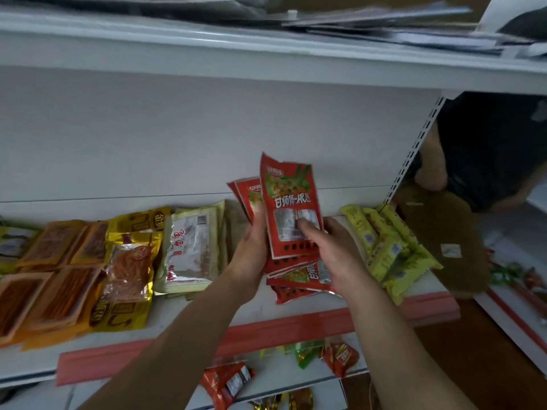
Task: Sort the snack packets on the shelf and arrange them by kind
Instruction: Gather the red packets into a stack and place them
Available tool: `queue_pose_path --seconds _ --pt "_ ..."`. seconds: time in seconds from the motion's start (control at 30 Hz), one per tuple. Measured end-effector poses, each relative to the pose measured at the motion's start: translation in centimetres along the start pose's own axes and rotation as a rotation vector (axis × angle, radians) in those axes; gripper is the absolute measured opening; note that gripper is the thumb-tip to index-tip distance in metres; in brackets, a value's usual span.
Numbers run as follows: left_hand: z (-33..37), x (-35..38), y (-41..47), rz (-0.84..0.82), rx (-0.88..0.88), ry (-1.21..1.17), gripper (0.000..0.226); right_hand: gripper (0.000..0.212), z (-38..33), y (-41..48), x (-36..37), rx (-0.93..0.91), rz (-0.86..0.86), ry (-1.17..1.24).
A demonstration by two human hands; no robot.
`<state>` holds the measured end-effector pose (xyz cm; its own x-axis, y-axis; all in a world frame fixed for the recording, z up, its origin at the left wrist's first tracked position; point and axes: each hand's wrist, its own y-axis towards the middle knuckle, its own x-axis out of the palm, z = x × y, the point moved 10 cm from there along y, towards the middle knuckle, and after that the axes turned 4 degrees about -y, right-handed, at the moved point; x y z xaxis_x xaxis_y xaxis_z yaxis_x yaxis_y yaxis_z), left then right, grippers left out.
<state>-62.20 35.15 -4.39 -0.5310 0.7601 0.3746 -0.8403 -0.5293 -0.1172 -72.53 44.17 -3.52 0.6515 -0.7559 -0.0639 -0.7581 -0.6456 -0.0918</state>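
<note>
Your left hand point(251, 247) and right hand point(328, 250) both clutch a fan of red packets point(291, 208) just above the shelf point(177, 309). Square their edges, then lay them on the red pile point(299, 281) beneath.

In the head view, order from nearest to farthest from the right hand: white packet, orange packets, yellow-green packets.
1. Yellow-green packets, just right of the right hand.
2. White packet, to the left.
3. Orange packets, far left.
</note>
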Motion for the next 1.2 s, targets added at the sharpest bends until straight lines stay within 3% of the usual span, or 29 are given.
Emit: queue_pose_path --seconds 0.03,0.1,0.23,0.37,0.43,0.47,0.53,0.6,0.67,0.73,0.87,0.97,1.03,1.1,1.2 --pt "-0.4 0.3 0.2 -0.051 -0.019 -0.032 0.073 0.029 0.3 0.2 -0.4 0.011 0.013 -0.025" --pt "-1.0 0.8 0.5 -0.095 -0.064 -0.041 0.077 0.029 0.6 0.5 -1.1 0.017 0.017 -0.094" --pt "-1.6 -0.3 1.3 0.065 -0.045 0.054 0.047 0.023 0.3 1.0 0.0 -0.048 -0.145 -0.216" --pt "-0.1 -1.1 1.7 0.154 0.110 0.050 0.031 0.057 1.0 2.1 -0.9 -0.064 -0.193 0.019" --pt "0.5 -2.6 1.7 0.252 0.124 -0.005 0.032 0.062 2.6 2.2 -1.7 -0.035 -0.188 0.031" --pt "0.7 -3.6 1.7 0.306 0.128 -0.039 0.032 0.056 3.1 2.1 -2.0 -0.037 -0.183 -0.105" --pt "1.0 -5.3 1.6 0.373 0.134 -0.082 0.036 0.052 4.9 2.0 -1.0 -0.030 -0.339 -0.565" --pt "1.3 -6.1 1.4 0.409 0.128 -0.103 0.043 0.079 7.6 2.0 -0.1 -0.051 -0.487 -1.049" --pt "1.2 -6.4 1.3 0.429 0.119 -0.113 0.047 0.088 7.5 2.2 0.4 -0.173 -0.424 -1.265" --pt "1.1 -6.4 1.3 0.438 0.102 -0.124 0.047 0.067 5.8 2.4 -0.1 -0.258 -0.310 -1.130" --pt "1.2 -6.9 1.0 0.492 0.144 -0.121 0.047 0.018 2.6 3.4 -4.3 -0.143 -0.004 -0.841" --pt "2.5 -6.5 0.7 0.542 0.258 0.014 0.045 0.022 -0.7 3.1 -7.7 -0.074 0.277 -0.335" --pt "2.9 -5.9 0.8 0.511 0.282 0.071 0.038 0.008 -2.3 3.1 -7.5 -0.092 0.202 0.088" --pt "2.5 -4.8 1.5 0.411 0.229 0.093 0.038 0.027 -4.1 3.3 -5.2 -0.121 -0.047 0.310" --pt "0.9 -2.1 2.0 0.202 0.120 0.163 0.032 0.038 -3.7 3.9 -2.4 -0.093 -0.178 0.074"
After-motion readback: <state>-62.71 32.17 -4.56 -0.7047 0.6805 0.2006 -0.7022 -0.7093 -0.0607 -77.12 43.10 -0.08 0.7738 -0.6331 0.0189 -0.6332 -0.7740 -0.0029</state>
